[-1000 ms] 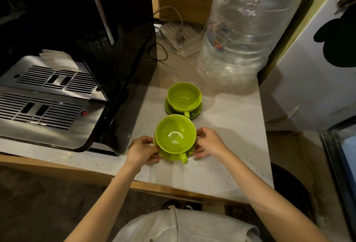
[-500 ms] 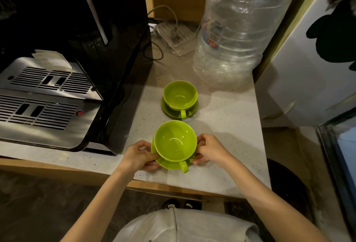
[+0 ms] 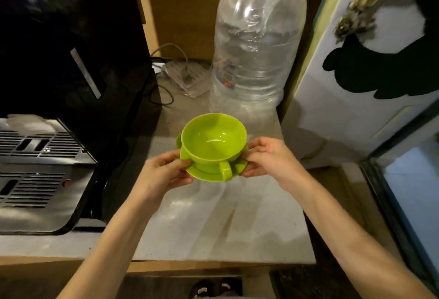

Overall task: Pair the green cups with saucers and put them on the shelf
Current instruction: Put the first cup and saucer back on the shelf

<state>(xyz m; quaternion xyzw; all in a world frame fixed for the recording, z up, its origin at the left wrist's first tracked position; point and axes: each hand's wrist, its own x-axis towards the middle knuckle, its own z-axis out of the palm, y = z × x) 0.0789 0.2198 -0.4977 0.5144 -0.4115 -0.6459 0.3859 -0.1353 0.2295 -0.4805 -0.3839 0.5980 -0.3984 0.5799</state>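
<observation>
A green cup [image 3: 211,139] stands on a green saucer [image 3: 206,174], its handle pointing toward me. I hold the pair in the air above the pale counter [image 3: 213,227]. My left hand [image 3: 164,172] grips the saucer's left rim and my right hand [image 3: 268,158] grips its right rim. The second cup and saucer are almost wholly hidden behind the held pair; only a green sliver [image 3: 177,138] shows past the cup's left side.
A black coffee machine [image 3: 59,73] with a metal drip tray [image 3: 31,180] fills the left. A big clear water bottle [image 3: 256,49] stands at the back right, with a power strip and cables [image 3: 185,77] behind. A white panel [image 3: 356,113] and a glass-fronted box [image 3: 415,191] border the right.
Both hands have lifted the near cup and saucer off the counter and raised them, so they now cover the far pair. The camera has tilted upward.
</observation>
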